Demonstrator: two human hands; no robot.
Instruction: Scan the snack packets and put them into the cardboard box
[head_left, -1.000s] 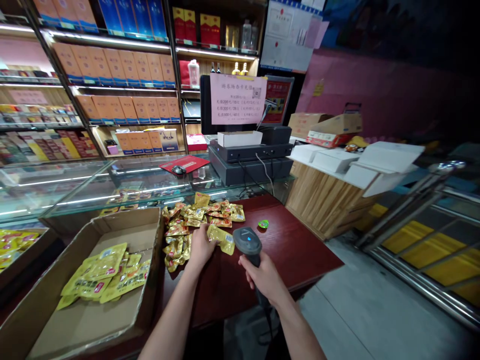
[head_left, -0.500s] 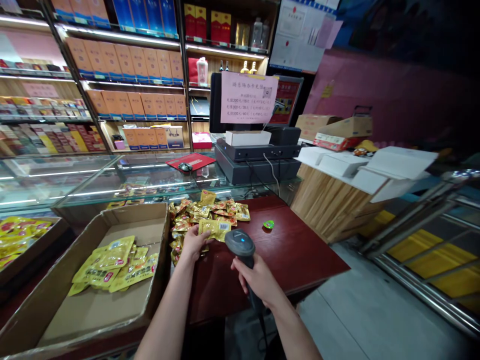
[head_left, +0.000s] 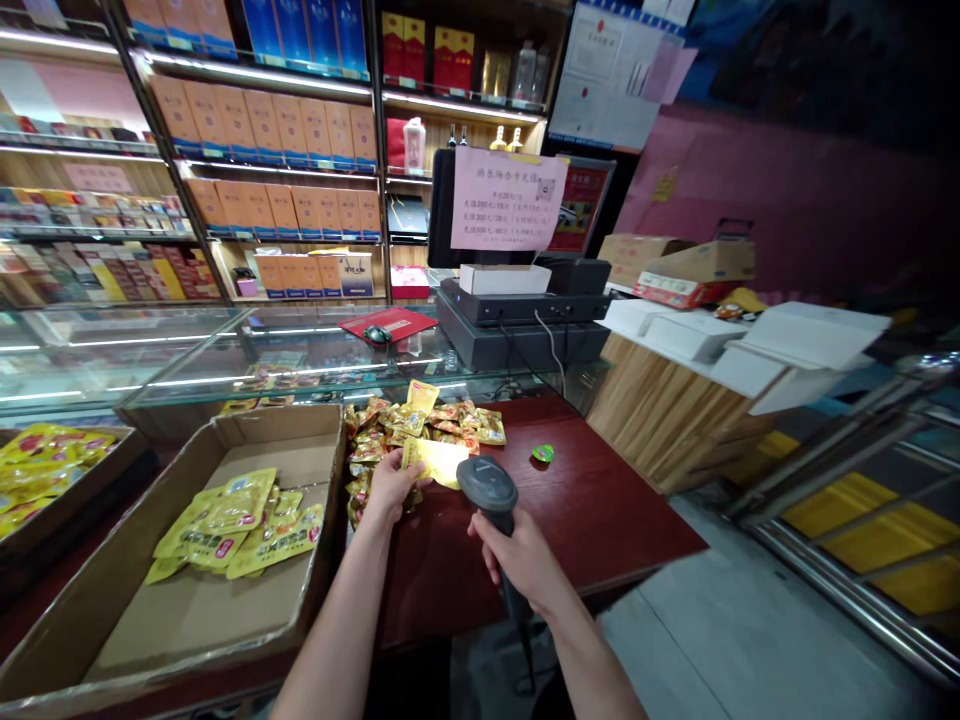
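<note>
My left hand (head_left: pixel 394 487) is closed on the left end of a yellow snack packet (head_left: pixel 442 462), whose face glows bright under light. Wrapped round the handle of a dark grey barcode scanner (head_left: pixel 489 484) are the fingers of my right hand (head_left: pixel 517 560). The scanner's head points at the packet from close by on its right. Behind the held packet, a heap of small gold and orange snack packets (head_left: pixel 375 430) lies on the dark red table (head_left: pixel 577 520). To the left, a cardboard tray (head_left: pixel 150 640) holds several larger yellow packets (head_left: pixel 236 520).
A small green packet (head_left: pixel 543 454) lies right of the scanner. Behind stand a glass counter (head_left: pixel 300 350) and a cash register with a pink notice (head_left: pixel 506 200). Another box of yellow packets (head_left: pixel 52 465) is at far left; a metal railing (head_left: pixel 847 560) stands at right.
The held packet's face has turned from showing a printed barcode to being brightly lit. The scanner's blue light no longer shows. The whole view has shifted slightly; both hands keep their grips.
</note>
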